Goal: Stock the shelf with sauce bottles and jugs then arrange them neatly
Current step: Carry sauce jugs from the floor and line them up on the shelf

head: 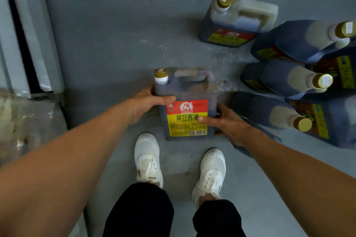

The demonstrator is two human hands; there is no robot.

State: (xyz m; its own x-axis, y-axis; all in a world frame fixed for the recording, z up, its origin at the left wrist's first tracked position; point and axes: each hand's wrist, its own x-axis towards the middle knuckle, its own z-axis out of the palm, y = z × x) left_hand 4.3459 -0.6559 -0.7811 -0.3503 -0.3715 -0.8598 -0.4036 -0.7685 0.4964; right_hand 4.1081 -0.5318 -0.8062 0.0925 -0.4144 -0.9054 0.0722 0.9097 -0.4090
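Jug (185, 102) of dark sauce, gold cap, red-and-yellow label, at centre of frame on the grey floor (115, 34). Left hand (148, 102) grips its left side, thumb across the front above the label; right hand (225, 121) grips its right side, thumb on the label. Second jug (237, 21) stands upper right. Three sauce bottles (289, 81) clustered at right edge. White shoes (148, 159) below centre.

A grey concrete floor (119, 31) is seen, cracked and scuffed; a pale metal frame (28, 31) is set along its left edge.
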